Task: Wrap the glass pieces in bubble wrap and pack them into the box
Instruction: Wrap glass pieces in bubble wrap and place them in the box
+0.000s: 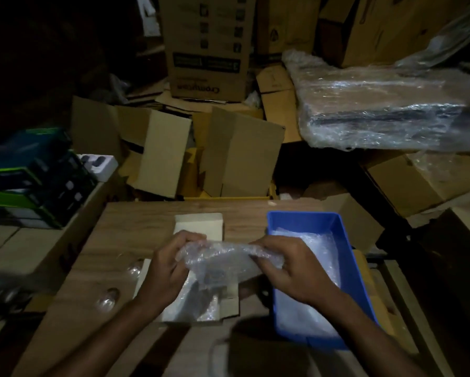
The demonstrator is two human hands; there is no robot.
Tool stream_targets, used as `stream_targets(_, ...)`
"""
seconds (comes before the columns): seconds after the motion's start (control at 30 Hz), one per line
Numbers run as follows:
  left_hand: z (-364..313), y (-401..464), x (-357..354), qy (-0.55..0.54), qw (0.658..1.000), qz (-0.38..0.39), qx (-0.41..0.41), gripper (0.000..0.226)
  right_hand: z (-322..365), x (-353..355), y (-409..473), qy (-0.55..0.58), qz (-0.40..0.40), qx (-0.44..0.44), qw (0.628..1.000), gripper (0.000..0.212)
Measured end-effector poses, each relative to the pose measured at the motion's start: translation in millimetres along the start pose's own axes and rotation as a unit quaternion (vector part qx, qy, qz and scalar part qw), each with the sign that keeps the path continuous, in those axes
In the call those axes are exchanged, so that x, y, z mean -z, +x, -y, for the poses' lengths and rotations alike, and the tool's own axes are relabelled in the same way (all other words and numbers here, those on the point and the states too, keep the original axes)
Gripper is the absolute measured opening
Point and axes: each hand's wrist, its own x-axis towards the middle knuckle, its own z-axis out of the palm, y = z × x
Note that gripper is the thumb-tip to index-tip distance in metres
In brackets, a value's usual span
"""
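From the head view, both hands meet over the middle of a wooden tabletop in dim light. The left hand and the right hand each pinch one end of a crumpled bubble wrap bundle, so each grip is clenched on that bundle, the left at its left end and the right at its right end. A darker shape shows through the plastic at the bundle's lower middle; it may be a glass piece inside, but the light is too poor to be sure.

Directly under the two grips lies a small open cardboard box, its lid flap standing out beyond the fingers on the far side. More bubble wrap lines the inside of the box below the left grip.

Just to the right of the right grip sits a blue plastic bin holding loose sheets of bubble wrap; the right wrist crosses over its near left wall.

To the left of the left grip, two clear rounded glass pieces rest bare on the tabletop, one nearer the left forearm and one just beside the box edge.

Beyond the tabletop, well away from both grips, stand empty brown cartons and a large film-wrapped package.
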Motion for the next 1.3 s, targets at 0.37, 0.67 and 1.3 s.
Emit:
stream_targets(0.37, 29.9, -26.4, 12.8, -0.158, 0.853, -0.211, 0.450, 0.039, 31.3, -79.1, 2.8, 0.685, 0.074, -0.410, 0.598, 0.071)
stream_targets(0.67, 59.3, -46.8, 38.1, -0.140, 0.794, -0.201, 0.556, 0.047, 22.7, -109.4, 9.3, 0.570, 0.032, -0.460, 0.680, 0.080)
stream_targets(1.3, 92.7, -59.5, 101.5, -0.245, 0.877, 0.080, 0.406, 0.056, 1.0, -127.3, 13.9, 0.268, -0.037, -0.373, 0.887, 0.047)
